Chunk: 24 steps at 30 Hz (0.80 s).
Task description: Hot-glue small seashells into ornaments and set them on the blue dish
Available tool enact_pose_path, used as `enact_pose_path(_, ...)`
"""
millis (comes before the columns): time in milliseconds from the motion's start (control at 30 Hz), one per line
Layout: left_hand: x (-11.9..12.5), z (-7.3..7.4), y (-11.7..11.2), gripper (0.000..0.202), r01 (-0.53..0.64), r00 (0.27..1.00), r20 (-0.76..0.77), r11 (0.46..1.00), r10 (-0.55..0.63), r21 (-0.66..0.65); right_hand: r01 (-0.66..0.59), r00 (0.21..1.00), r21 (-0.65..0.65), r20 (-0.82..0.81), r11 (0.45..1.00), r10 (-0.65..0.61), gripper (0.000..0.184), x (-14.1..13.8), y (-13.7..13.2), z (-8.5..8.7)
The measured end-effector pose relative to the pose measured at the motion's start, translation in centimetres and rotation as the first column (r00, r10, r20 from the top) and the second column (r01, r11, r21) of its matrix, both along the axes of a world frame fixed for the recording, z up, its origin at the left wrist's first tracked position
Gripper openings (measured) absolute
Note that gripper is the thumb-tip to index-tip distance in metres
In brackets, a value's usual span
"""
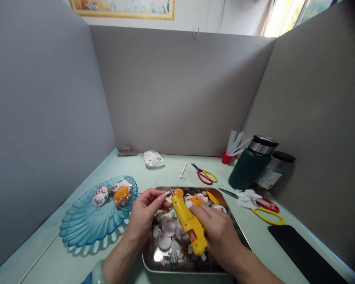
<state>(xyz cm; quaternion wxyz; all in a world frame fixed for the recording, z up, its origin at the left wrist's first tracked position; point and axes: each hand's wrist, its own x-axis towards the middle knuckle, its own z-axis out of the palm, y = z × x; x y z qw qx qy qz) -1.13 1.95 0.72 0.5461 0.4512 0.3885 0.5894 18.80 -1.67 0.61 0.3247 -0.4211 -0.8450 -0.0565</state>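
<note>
My right hand (220, 228) is wrapped round a yellow hot glue gun (185, 219), its nozzle pointing up and to the left. Between the fingertips of my left hand (146, 211) is a small whitish piece (167, 193), too small to tell its exact kind. The nozzle tip is right beside this piece; whether they touch I cannot tell. Below both hands lies a metal tray (192, 272) holding many loose shells (165, 241), mostly white with some orange ones. My right hand and the glue gun hide part of the tray.
A blue scalloped glass dish (88, 221) with shell clusters stands left. Behind lie scissors (205, 175), a crumpled white packet (154, 159) and a brown clip (127, 151). At right are glue sticks in a red cup (227, 158), a green bottle (250, 167), larger scissors (268, 213) and a phone (306, 252).
</note>
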Motion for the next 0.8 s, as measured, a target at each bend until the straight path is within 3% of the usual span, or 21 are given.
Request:
enact_pose_path(467, 0.04, -0.03, 0.04, 0.017, 0.004, 1.000, 0.023, 1.000, -0.003, -0.014, -0.026, 1.000, -0.085, 0.010, 0.996, 0.027, 0.022, -0.01, -0.03, -0.11)
enact_pose_path(800, 0.05, 0.05, 0.05, 0.018, -0.006, 0.999, 0.045, 0.999, 0.008, -0.033, -0.007, 0.999, -0.028, -0.044, 1.000, 0.006, 0.024, 0.04, 0.06, 0.01)
